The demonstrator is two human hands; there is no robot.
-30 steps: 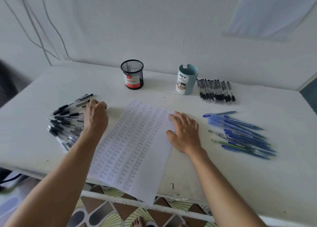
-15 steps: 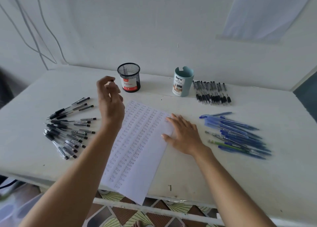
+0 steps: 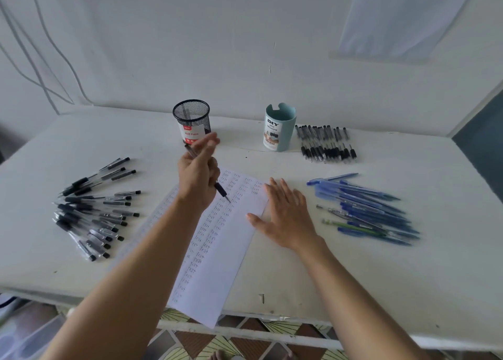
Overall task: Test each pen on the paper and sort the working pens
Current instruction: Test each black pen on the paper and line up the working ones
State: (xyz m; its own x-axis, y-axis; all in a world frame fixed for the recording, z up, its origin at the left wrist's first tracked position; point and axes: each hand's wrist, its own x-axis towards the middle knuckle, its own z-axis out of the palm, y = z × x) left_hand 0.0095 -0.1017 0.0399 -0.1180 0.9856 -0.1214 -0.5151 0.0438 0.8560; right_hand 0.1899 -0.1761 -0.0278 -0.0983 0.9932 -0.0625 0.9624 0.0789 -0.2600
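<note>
My left hand (image 3: 198,174) grips a black pen (image 3: 221,191), tip pointing down just above the white paper (image 3: 217,261), which is covered in small handwritten words. My right hand (image 3: 288,215) lies flat with spread fingers on the paper's right edge and the table. A pile of black pens (image 3: 95,209) lies at the left. Blue pens (image 3: 364,209) lie in a heap at the right. A neat row of black pens (image 3: 326,144) sits at the back right.
A black mesh pen cup (image 3: 192,121) and a teal desk organizer cup (image 3: 279,128) stand at the back of the white table (image 3: 381,278). The paper overhangs the table's front edge. Wall behind, cables at the left, patterned floor below.
My left hand lifted off the black pen pile with one pen, rose, then brought the pen over the upper part of the paper. My right hand stayed pressed on the paper's edge.
</note>
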